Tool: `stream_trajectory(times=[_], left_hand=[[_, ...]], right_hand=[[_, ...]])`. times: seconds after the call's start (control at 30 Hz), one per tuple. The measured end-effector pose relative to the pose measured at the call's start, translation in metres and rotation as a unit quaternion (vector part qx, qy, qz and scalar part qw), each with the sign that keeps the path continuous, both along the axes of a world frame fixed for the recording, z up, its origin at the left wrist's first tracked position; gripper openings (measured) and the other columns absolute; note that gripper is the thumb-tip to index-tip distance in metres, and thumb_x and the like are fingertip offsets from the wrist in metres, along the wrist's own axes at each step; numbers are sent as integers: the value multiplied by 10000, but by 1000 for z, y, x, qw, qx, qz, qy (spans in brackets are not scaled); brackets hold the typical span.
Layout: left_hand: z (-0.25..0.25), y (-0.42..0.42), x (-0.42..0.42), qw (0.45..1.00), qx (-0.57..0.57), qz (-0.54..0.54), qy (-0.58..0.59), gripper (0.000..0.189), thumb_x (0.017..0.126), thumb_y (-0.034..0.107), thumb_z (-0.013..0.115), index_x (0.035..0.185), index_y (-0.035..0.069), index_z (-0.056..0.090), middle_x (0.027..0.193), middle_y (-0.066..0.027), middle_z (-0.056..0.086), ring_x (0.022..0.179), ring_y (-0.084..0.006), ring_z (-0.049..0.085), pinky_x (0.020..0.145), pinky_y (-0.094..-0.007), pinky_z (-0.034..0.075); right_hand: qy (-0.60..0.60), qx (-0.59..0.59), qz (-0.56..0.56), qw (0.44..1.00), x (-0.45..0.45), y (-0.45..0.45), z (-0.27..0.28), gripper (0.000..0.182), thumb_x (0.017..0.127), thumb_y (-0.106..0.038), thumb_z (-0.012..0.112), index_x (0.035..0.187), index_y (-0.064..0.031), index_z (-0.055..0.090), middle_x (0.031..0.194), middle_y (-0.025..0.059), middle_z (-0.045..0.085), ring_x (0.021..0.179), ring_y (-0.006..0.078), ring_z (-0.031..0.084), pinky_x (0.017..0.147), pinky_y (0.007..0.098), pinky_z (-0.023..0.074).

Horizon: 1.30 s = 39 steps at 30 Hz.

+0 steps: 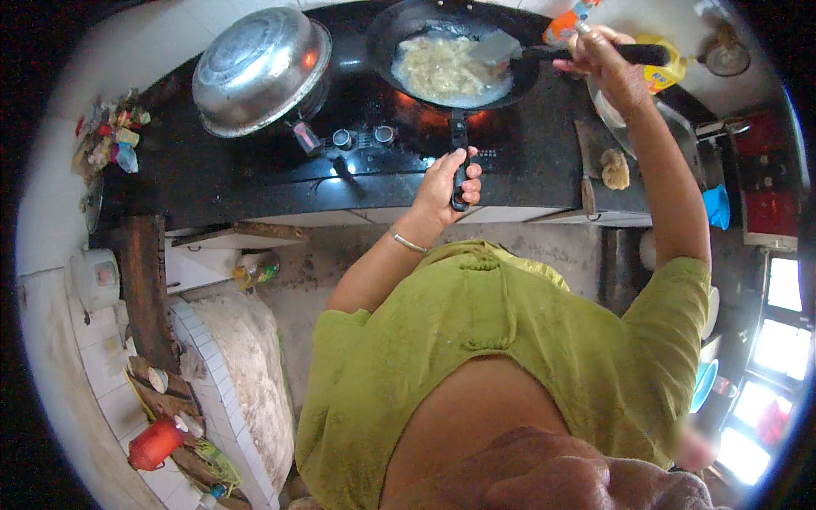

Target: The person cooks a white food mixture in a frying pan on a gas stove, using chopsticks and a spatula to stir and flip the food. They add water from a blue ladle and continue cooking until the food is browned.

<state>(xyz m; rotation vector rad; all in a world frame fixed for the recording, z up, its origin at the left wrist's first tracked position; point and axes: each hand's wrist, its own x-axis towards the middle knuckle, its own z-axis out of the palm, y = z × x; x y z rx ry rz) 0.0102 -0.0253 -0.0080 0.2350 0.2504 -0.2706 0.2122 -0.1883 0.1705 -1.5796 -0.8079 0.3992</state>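
Observation:
My left hand [449, 182] is closed around the black handle [459, 131] of a dark wok [382, 48], which stands on the black gas stove with an orange glow beneath it. Pale food [443, 67] lies in bubbling liquid in the wok. With my right hand [605, 64] I hold a spatula by its long black handle [644, 55]; its metal blade [496, 49] is over the right part of the food, touching it as far as I can see.
An upturned metal basin [255, 67] covers the left burner area. Stove knobs [343, 138] sit in front. To the right are a cleaver [588, 153], a lumpy tan item [614, 169], a metal bowl [679, 124] and a yellow container [666, 64]. An orange-labelled bottle [564, 27] is behind.

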Motion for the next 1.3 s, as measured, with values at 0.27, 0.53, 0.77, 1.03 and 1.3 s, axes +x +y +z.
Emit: stream_trajectory(times=[0.27, 0.53, 0.77, 1.03, 1.3], left_hand=[[5, -7, -1, 1000, 17, 8, 15, 160, 891, 229, 453, 993, 110, 485, 688, -11, 455, 496, -89, 385, 417, -214, 323], [7, -11, -1, 999, 18, 13, 25, 154, 895, 233, 444, 984, 113, 482, 681, -5, 441, 500, -82, 377, 412, -208, 320], [3, -5, 3, 999, 28, 4, 22, 147, 885, 251, 471, 966, 129, 471, 680, -9, 435, 492, -92, 383, 415, -222, 339], [2, -10, -1, 1000, 5, 9, 19, 155, 885, 240, 471, 983, 120, 467, 684, -18, 439, 489, -96, 393, 408, -218, 334], [2, -12, -1, 1000, -10, 12, 9, 158, 880, 237, 481, 983, 119, 465, 689, -19, 442, 490, -101, 394, 416, -225, 341]], right_hand=[[111, 125, -119, 979, -1, 14, -89, 274, 913, -220, 409, 669, -94, 408, 671, 12, 381, 656, 120, 429, 769, 477, 504], [175, 241, -151, 943, -6, -9, -123, 332, 899, -198, 427, 591, -81, 383, 574, 2, 326, 639, 132, 426, 709, 504, 517], [175, 212, -88, 957, -4, -18, -53, 242, 891, -197, 431, 669, -116, 383, 597, 6, 317, 661, 152, 429, 766, 580, 475], [156, 114, -167, 967, 2, -31, -54, 267, 897, -208, 419, 661, -101, 356, 588, 8, 293, 635, 138, 405, 756, 551, 497], [238, 184, -174, 938, 1, -41, -73, 277, 908, -195, 400, 657, -89, 353, 577, 6, 266, 625, 139, 397, 782, 604, 467]])
